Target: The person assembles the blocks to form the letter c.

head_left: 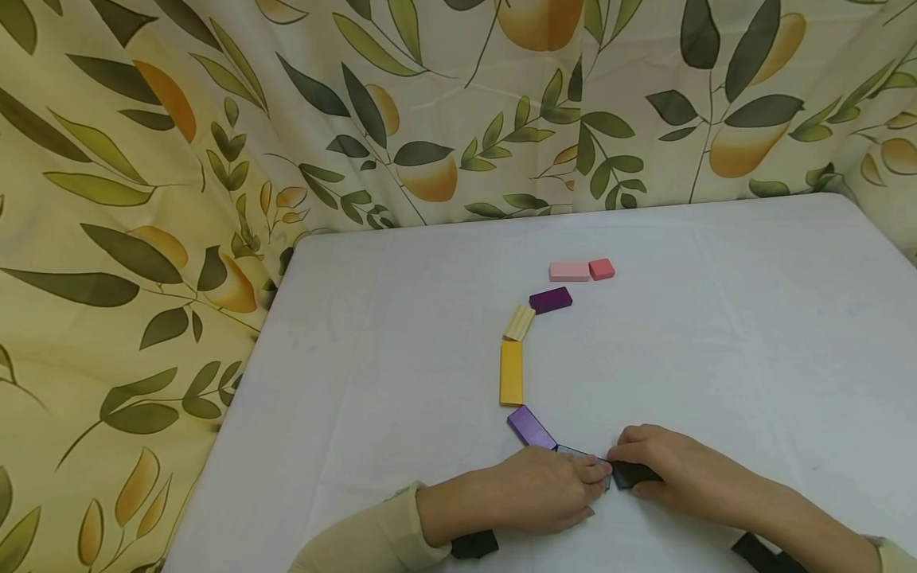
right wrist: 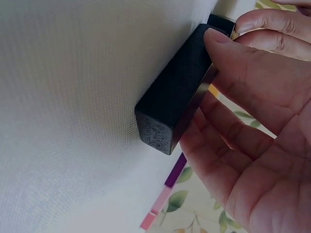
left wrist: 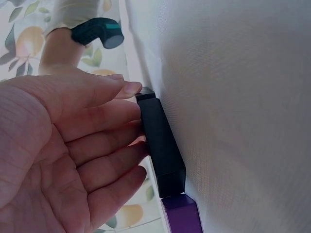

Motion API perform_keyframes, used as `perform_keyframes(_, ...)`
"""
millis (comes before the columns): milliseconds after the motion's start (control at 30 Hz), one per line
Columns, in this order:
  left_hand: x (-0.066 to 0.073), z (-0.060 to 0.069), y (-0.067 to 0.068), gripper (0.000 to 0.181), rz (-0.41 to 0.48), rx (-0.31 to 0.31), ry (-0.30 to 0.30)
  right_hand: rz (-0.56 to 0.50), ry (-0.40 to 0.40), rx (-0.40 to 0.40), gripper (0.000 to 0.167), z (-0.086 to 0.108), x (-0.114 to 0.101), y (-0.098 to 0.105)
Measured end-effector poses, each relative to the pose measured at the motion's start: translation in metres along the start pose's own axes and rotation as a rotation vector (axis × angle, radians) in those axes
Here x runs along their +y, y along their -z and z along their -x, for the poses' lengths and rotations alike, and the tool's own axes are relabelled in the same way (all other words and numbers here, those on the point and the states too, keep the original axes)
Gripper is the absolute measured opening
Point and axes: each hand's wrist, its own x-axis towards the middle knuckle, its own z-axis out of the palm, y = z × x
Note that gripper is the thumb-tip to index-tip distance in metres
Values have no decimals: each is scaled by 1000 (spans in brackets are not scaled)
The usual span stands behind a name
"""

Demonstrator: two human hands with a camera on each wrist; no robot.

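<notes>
My left hand (head_left: 540, 489) lies against a glossy dark block (head_left: 573, 452), which looks black in the left wrist view. Its fingers (left wrist: 112, 160) are mostly straight, with the tips along the block's side. My right hand (head_left: 680, 465) pinches a black block (right wrist: 177, 92) between thumb and fingers, the block lying on the white cloth. In the head view, these two blocks meet end to end between the hands. A purple block (head_left: 532, 427) adjoins the far end of the left-hand block, partly beside the left hand. The fingers partly cover both held or touched blocks.
The curved line continues away through a yellow block (head_left: 511, 374), a cream block (head_left: 519, 322), a dark purple block (head_left: 551, 300), a pink block (head_left: 569, 271) and a coral block (head_left: 602, 269). Dark objects lie by the left wrist (head_left: 474, 545) and right forearm (head_left: 762, 553). A patterned curtain (head_left: 430, 119) hangs behind.
</notes>
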Motion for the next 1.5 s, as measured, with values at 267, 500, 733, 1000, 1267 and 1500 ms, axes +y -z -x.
perform_keyframes(267,0,0,1,43,9,-12,-3,2,-8,-15,36,-1,0,1)
perform_keyframes(500,-1,-1,0,43,23,-25,2,6,-4,-8,36,-1,-1,0)
perform_keyframes(733,-1,-1,0,43,19,-28,6,10,25,10,36,0,1,0)
perform_keyframes(1000,0,-1,-1,43,12,-14,3,13,47,26,38,0,3,-1)
perform_keyframes(1267,-1,0,1,43,18,-9,11,8,45,29,38,1,2,-1)
perform_keyframes(1500,-1,0,1,41,5,7,1,3,16,3,36,1,1,0)
